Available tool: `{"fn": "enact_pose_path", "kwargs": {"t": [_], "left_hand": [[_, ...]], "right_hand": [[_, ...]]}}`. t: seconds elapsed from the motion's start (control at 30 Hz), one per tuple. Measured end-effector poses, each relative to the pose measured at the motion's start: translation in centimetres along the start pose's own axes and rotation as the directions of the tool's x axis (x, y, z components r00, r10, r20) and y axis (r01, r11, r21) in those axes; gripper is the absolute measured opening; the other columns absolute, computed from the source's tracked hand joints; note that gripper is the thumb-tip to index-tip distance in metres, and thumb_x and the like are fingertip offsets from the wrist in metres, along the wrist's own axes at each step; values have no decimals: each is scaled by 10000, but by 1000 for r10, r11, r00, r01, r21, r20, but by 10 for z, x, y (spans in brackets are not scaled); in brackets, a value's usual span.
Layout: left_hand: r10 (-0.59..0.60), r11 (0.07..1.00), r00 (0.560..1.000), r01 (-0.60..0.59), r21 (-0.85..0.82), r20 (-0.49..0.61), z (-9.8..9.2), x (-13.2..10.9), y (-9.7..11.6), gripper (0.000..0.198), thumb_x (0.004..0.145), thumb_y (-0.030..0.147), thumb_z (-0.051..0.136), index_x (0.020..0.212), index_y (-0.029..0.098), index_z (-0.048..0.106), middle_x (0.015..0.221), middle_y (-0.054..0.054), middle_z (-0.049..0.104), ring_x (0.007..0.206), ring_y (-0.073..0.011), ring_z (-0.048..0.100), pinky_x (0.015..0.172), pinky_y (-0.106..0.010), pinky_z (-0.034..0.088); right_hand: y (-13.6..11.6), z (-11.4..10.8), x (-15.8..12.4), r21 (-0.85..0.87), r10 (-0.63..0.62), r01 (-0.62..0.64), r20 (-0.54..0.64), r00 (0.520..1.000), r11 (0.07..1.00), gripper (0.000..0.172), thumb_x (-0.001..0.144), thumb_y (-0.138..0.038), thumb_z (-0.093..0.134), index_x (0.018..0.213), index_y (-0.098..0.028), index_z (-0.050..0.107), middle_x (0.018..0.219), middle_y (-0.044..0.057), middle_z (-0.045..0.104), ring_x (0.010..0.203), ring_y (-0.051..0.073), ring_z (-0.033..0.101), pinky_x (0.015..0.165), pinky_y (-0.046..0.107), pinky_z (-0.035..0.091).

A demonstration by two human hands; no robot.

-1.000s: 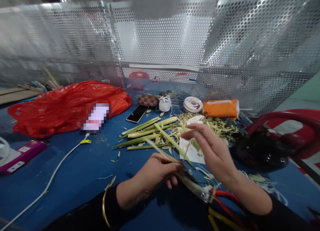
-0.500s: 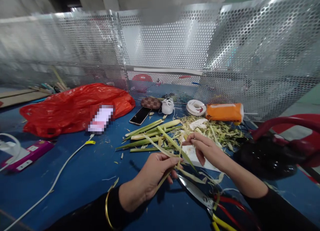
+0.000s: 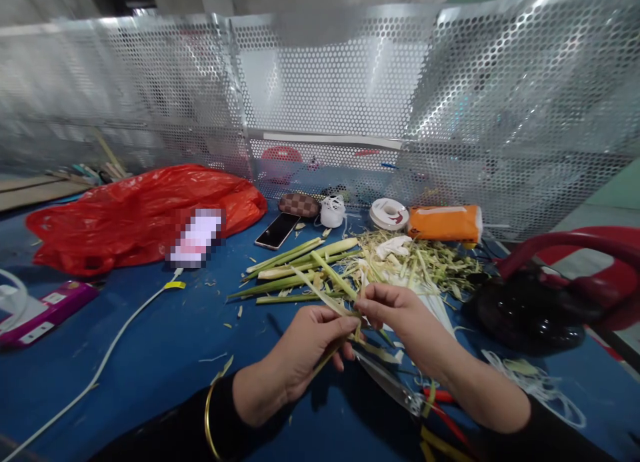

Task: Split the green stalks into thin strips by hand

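Note:
My left hand is closed round a bundle of pale green leaf strips, thumb pressed on top. Against the same strips, my right hand pinches with thumb and fingers close to the left thumb. Some strips stick out up and to the left; a folded stem runs down under the left palm. Below the hands lie scissors, their blades partly covered and their handles near my right forearm. Behind the hands, cut green stalks are spread on the blue table.
Shredded leaf scraps pile up beside an orange packet and a ribbon spool. A dark pot with a red handle stands right. Left are a red plastic bag, a phone and a purple power strip.
My right hand has come down and left from above the strips, and its loose fingers have closed into a pinch on them. My left hand keeps its hold.

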State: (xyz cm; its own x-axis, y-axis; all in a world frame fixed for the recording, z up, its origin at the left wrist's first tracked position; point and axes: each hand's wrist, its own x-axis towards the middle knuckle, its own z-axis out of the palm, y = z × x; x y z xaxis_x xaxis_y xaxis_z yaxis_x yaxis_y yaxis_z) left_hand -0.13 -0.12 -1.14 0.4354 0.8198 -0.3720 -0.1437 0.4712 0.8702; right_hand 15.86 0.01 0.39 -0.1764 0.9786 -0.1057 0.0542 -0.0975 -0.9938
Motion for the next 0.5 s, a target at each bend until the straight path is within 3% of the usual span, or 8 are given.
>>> {"fn": "enact_pose_path", "kwargs": {"t": [0.23,0.4,0.43,0.5], "left_hand": [[-7,1000,1000,7,17,11,1,-1,1,228,697,319,730,801,115,735,710,-49,675,462,-60,530,383,-145,385],[-23,1000,998,23,-4,-53,2,-2,2,200,697,311,736,731,115,721,695,-58,687,457,-62,524,399,-158,386],[-16,1000,997,15,-15,-78,2,-2,3,197,697,309,737,730,115,721,701,-61,690,475,-68,536,413,-161,392],[16,999,991,-22,-41,-136,0,-1,4,199,700,309,738,752,118,725,721,-67,699,542,-87,575,469,-169,424]], "right_hand": [[5,-1,2,4,-110,113,-183,977,994,287,752,-389,647,593,-186,521,552,-46,470,549,106,429,564,245,367],[9,-2,4,-83,-135,120,-216,967,989,270,786,-406,610,642,-189,540,567,-31,509,561,126,478,571,258,393],[8,-3,3,-139,-185,153,-254,949,978,244,790,-403,606,682,-189,559,594,-22,534,579,135,496,582,263,401],[4,-5,0,-307,-365,264,-343,866,914,206,801,-385,600,729,-194,577,645,-9,558,619,146,511,607,271,408]]}}
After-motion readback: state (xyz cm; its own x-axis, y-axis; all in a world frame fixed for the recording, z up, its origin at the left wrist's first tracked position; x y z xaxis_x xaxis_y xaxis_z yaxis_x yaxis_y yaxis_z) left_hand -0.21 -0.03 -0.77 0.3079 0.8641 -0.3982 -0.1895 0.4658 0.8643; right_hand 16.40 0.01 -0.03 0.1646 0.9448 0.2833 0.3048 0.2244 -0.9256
